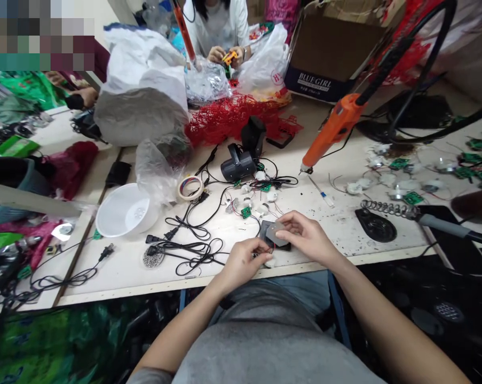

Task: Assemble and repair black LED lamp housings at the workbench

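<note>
My left hand and my right hand meet at the near edge of the white worktable. Both are closed on a small dark square part with a grey plate on top and thin wires trailing from it. My right fingers pinch its upper right side, while my left fingers grip its lower left corner. Just beyond it lie several small white parts and a green circuit board with red and black wires.
An orange electric screwdriver hangs over the table. A soldering iron on a coiled stand, a round black speaker, a white bowl, a tape roll, black cables and red netting surround them. Another person works across the table.
</note>
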`<state>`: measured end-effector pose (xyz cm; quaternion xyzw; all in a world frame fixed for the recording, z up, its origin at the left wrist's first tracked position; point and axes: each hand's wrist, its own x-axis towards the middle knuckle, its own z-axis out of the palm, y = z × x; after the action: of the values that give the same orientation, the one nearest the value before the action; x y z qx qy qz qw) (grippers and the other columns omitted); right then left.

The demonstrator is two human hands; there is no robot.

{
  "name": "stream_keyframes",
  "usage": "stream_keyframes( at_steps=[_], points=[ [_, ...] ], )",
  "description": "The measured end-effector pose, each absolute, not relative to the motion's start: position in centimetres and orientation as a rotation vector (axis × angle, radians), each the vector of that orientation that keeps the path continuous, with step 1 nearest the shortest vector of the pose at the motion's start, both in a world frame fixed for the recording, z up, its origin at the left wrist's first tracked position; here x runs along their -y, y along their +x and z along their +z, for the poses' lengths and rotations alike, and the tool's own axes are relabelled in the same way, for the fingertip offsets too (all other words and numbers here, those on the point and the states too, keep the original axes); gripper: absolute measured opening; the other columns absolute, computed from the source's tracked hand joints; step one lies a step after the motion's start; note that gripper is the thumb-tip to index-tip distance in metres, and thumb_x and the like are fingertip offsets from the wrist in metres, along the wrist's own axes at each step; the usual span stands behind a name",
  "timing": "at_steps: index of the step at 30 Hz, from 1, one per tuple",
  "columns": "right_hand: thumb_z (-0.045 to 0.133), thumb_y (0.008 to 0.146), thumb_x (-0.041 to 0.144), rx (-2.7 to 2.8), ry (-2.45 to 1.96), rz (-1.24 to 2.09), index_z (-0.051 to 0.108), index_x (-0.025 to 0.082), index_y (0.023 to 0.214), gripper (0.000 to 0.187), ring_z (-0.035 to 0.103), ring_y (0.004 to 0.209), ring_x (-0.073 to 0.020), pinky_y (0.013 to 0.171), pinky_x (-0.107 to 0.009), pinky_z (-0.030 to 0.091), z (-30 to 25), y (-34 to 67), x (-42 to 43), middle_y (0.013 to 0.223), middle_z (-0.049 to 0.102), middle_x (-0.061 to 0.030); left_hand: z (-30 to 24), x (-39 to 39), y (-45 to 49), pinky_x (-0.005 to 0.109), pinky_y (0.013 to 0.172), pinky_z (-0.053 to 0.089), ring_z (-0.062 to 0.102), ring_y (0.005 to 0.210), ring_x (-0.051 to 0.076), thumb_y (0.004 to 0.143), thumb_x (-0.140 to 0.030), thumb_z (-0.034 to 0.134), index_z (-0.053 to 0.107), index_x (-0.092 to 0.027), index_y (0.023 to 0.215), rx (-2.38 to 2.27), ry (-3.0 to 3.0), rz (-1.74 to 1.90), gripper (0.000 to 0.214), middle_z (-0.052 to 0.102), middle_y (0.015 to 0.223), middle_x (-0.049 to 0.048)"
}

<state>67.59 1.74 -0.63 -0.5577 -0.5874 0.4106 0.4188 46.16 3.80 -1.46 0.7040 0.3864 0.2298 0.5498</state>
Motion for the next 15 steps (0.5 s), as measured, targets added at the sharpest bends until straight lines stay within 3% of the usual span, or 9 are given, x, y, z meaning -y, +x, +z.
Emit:
stream_keyframes(
  at_steps=[2,5,10,12,15],
  points=[
    [0.063,0.09,0.026,1.73,-1.378,0.996,0.069,0.022,0.099,0.012,0.067,0.084,-0.0184,0.076,-0.032,0.055,-0.2,67.7,-3.0,0.092,0.07,-0.0037,-1.7,-3.5,46.3,0.027,0.077,0.052,0.068,0.081,0.017,0.09,-0.033,0.069,0.071,-0.02,0.088,-0.882,1.865,0.573,0.014,0.074,0.087,0.0034],
    [0.056,0.092,0.017,2.006,-1.324,0.861,0.072,0.022,0.101,0.019,0.064,0.091,-0.019,0.084,-0.034,0.054,0.1,67.5,-3.8,0.097,0.063,-0.0061,-1.9,-3.4,46.1,0.027,0.077,0.052,0.068,0.082,0.017,0.093,-0.034,0.066,0.073,-0.02,0.092,-0.813,2.044,0.648,0.015,0.074,0.087,0.0046],
    [0.061,0.09,0.017,2.095,-1.439,0.67,0.067,0.021,0.103,0.015,0.058,0.095,-0.0241,0.086,-0.039,0.05,-0.7,67.3,-3.7,0.095,0.062,-0.0066,-1.7,-4.6,45.7,0.025,0.068,0.051,0.063,0.072,0.014,0.097,-0.029,0.06,0.071,-0.019,0.087,-0.953,2.054,0.795,0.018,0.066,0.078,0.0028],
    [0.063,0.089,0.019,2.064,-1.485,0.627,0.063,0.021,0.096,0.007,0.057,0.088,-0.0235,0.08,-0.037,0.049,-1.2,67.3,-3.4,0.087,0.061,-0.0048,-1.6,-5.4,45.8,0.025,0.066,0.052,0.061,0.072,0.013,0.095,-0.028,0.063,0.071,-0.02,0.1,-0.957,2.083,0.816,0.013,0.064,0.088,0.0037],
    [0.06,0.091,0.022,1.999,-1.499,0.554,0.059,0.021,0.086,0.004,0.056,0.082,-0.0216,0.074,-0.035,0.048,-1.7,67.2,-2.8,0.085,0.056,-0.0047,-1.7,-6.7,46.2,0.031,0.081,0.056,0.064,0.091,0.017,0.092,-0.027,0.065,0.068,-0.022,0.117,-0.851,2.166,0.77,0.026,0.059,0.112,0.0082]
  ],
)
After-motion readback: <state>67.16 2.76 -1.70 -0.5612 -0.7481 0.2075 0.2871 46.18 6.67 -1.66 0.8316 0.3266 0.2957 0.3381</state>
